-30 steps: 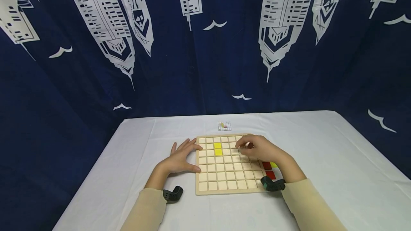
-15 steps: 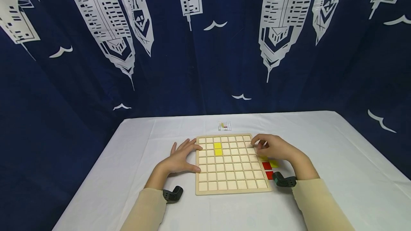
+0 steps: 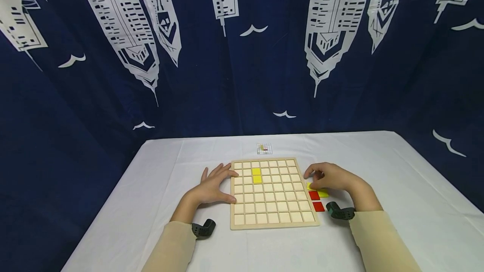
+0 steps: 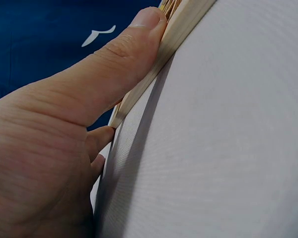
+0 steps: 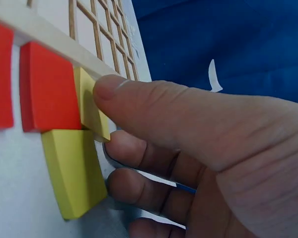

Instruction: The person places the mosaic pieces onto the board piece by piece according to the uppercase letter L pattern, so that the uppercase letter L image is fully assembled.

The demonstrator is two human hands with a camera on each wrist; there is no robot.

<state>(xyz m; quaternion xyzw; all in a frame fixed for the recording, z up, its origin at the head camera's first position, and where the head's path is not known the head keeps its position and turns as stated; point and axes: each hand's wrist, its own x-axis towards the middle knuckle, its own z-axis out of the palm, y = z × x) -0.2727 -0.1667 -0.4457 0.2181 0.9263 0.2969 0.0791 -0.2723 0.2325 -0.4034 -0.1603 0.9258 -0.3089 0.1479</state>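
Observation:
A wooden grid board (image 3: 261,207) lies on the table, with two yellow square tiles (image 3: 256,171) set one below the other in its upper left part. My left hand (image 3: 211,190) rests at the board's left edge, fingers spread, the thumb (image 4: 134,44) lying on the frame. Just past the right edge, my right hand (image 3: 334,177) pinches a yellow tile (image 5: 89,101) between thumb and index finger; the tile looks tilted against a red tile (image 5: 52,89). Another yellow tile (image 5: 74,173) lies flat below it, close to the other fingers.
A second red tile (image 3: 318,207) lies nearer the front beside the board. Behind the board is a small printed grid card (image 3: 264,148). White cloth (image 3: 189,154) covers the table, and a dark blue patterned curtain (image 3: 234,74) hangs at the back.
My right hand has moved from over the board's upper right to the loose tiles beside its right edge, lowering onto a yellow one. The left hand has stayed in place.

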